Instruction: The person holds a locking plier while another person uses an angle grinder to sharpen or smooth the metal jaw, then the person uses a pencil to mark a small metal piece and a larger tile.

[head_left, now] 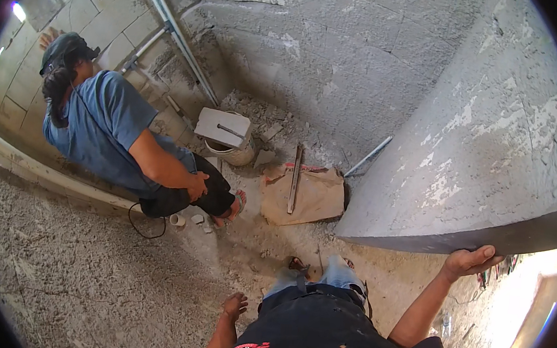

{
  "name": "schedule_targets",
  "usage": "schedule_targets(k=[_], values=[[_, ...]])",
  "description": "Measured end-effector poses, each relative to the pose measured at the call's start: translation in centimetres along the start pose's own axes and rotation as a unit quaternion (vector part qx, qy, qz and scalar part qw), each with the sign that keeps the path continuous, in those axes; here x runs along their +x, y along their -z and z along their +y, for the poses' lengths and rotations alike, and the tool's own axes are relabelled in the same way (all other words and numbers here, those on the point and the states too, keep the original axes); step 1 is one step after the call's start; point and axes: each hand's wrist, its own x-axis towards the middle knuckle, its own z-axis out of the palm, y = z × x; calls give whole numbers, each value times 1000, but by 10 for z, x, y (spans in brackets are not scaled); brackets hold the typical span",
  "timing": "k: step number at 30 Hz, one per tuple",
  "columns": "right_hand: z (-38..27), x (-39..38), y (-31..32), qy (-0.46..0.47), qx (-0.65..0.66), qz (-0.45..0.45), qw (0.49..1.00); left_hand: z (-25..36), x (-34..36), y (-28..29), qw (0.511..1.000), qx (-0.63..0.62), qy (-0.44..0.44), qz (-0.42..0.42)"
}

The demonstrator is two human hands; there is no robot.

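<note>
My right hand (471, 262) rests against the dark end face (444, 236) of the grey plastered wall on the right, fingers stretched along it. My left hand (235, 305) hangs low at my left side, beside the rough plastered wall (100, 284). Its fingers are loosely bent and slightly apart, and I see nothing in them. Just beyond my feet lies a brown paper sack (319, 200) with a torn far edge. A narrow, straight bar (294, 182) lies across this sack.
A co-worker (115, 128) in a blue shirt and dark cap stands at the left, facing the block wall. A bucket (236, 152) topped by a pale slab (220, 127) stands in the far corner amid rubble. Pipes (177, 42) run up the wall; another pipe (368, 156) leans at the right.
</note>
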Motion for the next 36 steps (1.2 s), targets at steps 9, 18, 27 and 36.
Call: schedule_targets(k=[9,18,27,36], values=[[1,1,1,17,-5,-5,1000,-3,5,0,1000,-9,1,-6],[-1,1,1,21,-9,-4,1000,-4,7,2,1000,-14,7,-20],[14,0,8,20,-13,-8,1000,-8,13,4,1000,-22,15,-13],[-2,-1,0,16,-70,4,997,-11,18,7,999,-38,16,-10]])
